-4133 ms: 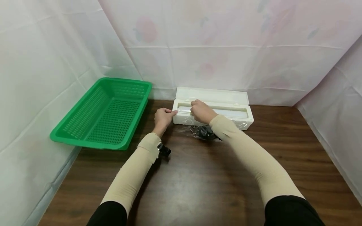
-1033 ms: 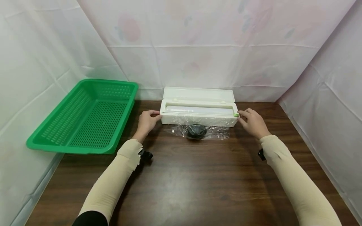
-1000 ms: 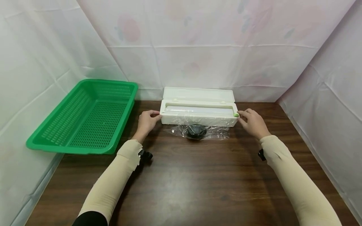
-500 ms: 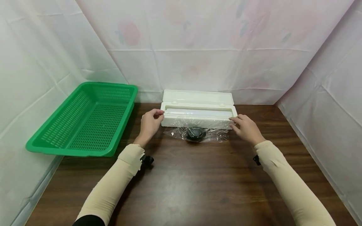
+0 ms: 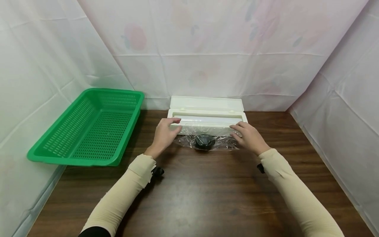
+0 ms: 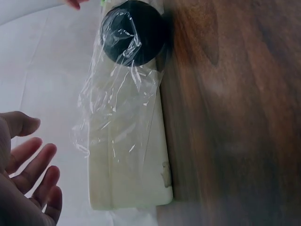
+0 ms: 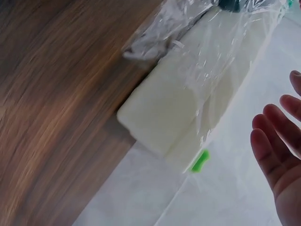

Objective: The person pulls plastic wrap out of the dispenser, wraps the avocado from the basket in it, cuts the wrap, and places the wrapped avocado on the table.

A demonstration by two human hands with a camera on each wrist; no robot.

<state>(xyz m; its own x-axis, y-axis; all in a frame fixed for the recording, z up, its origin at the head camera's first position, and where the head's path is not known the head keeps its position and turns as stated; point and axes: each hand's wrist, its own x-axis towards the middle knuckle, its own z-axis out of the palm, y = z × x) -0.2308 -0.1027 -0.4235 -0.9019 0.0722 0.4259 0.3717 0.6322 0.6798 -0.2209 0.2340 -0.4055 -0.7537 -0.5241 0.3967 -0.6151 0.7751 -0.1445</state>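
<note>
A white cling film dispenser (image 5: 190,130) stands against the back curtain, its lid (image 5: 207,103) raised. A pale roll (image 5: 207,119) lies inside. Clear cling film (image 6: 113,94) hangs down its front and drapes over a dark round object (image 5: 205,142) on the table. My left hand (image 5: 164,133) is over the dispenser's left front corner, its fingers loosely bent and holding nothing. Toward the right end, my right hand (image 5: 248,136) reaches over the front edge with fingers parted and nothing in them. The right wrist view shows a green slide cutter (image 7: 200,161) at the dispenser's end.
A green perforated basket (image 5: 103,131) stands at the left, close to the side curtain. The dark brown wooden table (image 5: 204,197) stretches in front of the dispenser. White curtains (image 5: 201,42) rise behind and at both sides.
The right hand, over the dispenser's left part 4.1 s ago, was at its right end by 1 s ago. Both hands have since moved inward toward the film, their fingers coming away from the dispenser's ends.
</note>
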